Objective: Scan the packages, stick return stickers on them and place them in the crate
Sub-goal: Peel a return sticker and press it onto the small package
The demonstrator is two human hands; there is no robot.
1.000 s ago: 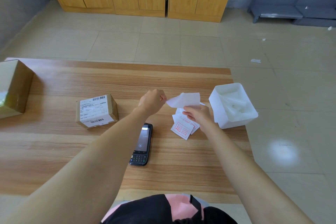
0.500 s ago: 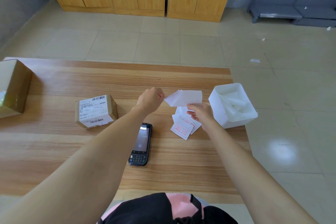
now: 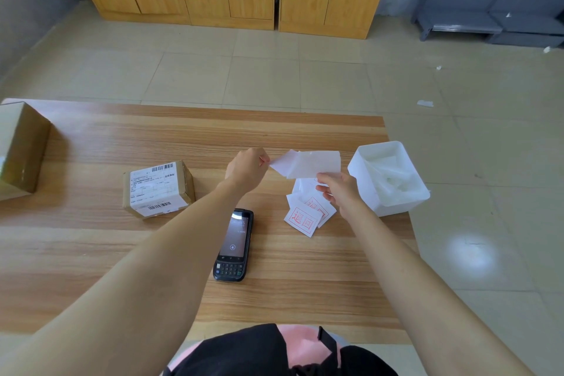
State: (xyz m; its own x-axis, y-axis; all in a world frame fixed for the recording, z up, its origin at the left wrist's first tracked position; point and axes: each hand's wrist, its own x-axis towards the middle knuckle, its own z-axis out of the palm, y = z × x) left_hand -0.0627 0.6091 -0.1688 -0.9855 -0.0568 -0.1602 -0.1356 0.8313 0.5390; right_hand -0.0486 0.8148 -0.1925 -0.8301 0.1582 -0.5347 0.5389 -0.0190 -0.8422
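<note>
Both hands are raised just above the table [image 3: 91,253] in the middle of the frame, sharing one sticker sheet [image 3: 314,163]. The left hand [image 3: 247,169] has its grip pinched on the sheet's pointed left corner. The right hand [image 3: 338,192] grips the lower right edge between thumb and fingers. Pulling at opposite ends like this looks meant to part the sticker from its backing, so peeling seems to be the step in hand. The sheet is thin, white and slightly glossy.

Just below it, centre right, lies a loose fan of square stickers [image 3: 303,218] with red framed characters, within easy reach of the right hand. To their right a white plastic tub [image 3: 403,204], rectangular with rounded corners, holds curled white strips, probably spent backing. The package [image 3: 158,189], a small brown cardboard box with a white barcoded label facing up, sits left of centre, apart from both hands, with no red sticker that I can see. A black scanner [image 3: 233,246] with a keypad and glassy screen lies flat below centre. At the far left edge stands a larger cardboard box [image 3: 24,146]; whether it serves as the crate I cannot tell
</note>
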